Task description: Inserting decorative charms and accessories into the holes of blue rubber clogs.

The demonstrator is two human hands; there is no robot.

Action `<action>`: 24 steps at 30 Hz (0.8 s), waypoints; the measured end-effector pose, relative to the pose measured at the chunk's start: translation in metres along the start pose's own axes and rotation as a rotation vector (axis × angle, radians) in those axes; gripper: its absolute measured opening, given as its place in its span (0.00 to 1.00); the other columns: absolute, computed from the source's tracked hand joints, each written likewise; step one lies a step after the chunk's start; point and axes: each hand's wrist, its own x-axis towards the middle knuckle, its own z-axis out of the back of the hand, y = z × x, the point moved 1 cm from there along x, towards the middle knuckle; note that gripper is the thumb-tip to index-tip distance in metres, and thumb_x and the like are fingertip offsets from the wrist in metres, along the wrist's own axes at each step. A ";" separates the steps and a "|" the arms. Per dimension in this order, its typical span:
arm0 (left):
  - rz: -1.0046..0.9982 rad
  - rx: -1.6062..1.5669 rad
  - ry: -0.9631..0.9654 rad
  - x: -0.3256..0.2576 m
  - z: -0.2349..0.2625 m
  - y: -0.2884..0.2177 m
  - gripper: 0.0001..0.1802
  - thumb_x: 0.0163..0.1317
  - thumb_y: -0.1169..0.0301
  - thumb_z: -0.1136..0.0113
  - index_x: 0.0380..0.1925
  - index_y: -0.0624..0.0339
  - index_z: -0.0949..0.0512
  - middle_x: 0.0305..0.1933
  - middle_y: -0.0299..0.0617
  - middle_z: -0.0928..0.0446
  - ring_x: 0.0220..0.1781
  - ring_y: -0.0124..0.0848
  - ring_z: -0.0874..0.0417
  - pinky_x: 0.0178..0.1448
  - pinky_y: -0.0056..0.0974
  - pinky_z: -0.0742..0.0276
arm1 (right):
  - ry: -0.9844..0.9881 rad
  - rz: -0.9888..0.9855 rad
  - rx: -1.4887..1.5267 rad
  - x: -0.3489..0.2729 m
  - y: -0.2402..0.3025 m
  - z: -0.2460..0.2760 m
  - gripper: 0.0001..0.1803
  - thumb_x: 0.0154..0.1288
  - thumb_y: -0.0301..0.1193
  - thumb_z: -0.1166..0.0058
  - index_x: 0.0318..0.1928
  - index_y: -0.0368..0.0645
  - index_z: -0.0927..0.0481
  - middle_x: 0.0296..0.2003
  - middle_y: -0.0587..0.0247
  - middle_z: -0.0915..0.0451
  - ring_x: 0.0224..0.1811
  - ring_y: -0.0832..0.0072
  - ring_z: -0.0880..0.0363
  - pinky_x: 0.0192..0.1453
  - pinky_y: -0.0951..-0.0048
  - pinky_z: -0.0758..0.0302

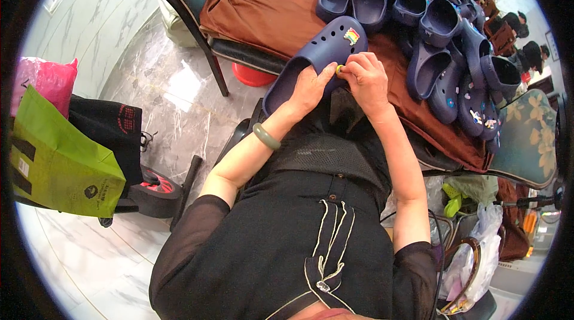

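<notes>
In the left hand [310, 88], held at its opening, is a navy foam clog [323, 52] with a rainbow charm [351, 36]. The right hand [363, 79] pinches a small yellow piece [340, 70]; similar clogs [445, 91] lie beyond it.

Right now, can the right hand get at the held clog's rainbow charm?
Probably yes: the rainbow charm sits uncovered near the right hand, though its fingers hold a small yellow piece.

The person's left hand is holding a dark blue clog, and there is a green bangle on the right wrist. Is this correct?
Not quite: the head view shows the green bangle on the left wrist. The left hand does hold the dark blue clog.
</notes>
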 end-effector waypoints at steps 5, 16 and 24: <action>0.000 -0.007 0.041 0.001 -0.001 -0.002 0.19 0.66 0.62 0.47 0.49 0.68 0.25 0.45 0.44 0.20 0.48 0.30 0.21 0.51 0.36 0.27 | -0.081 -0.032 -0.097 -0.015 0.007 -0.008 0.12 0.47 0.29 0.37 0.36 0.46 0.21 0.31 0.65 0.23 0.37 0.68 0.23 0.39 0.66 0.27; 0.024 -0.004 0.216 0.012 0.015 -0.014 0.16 0.65 0.69 0.47 0.49 0.67 0.25 0.48 0.39 0.22 0.50 0.26 0.23 0.56 0.33 0.29 | 0.113 0.241 0.006 -0.002 -0.015 -0.002 0.19 0.49 0.26 0.42 0.46 0.41 0.22 0.34 0.64 0.22 0.35 0.69 0.23 0.40 0.68 0.27; 0.030 -0.083 -0.080 0.011 0.030 -0.037 0.15 0.59 0.69 0.39 0.44 0.67 0.23 0.42 0.37 0.21 0.42 0.25 0.22 0.49 0.31 0.28 | -0.255 -0.360 0.191 -0.025 -0.091 0.001 0.11 0.59 0.28 0.41 0.43 0.41 0.21 0.36 0.56 0.20 0.37 0.64 0.21 0.43 0.68 0.25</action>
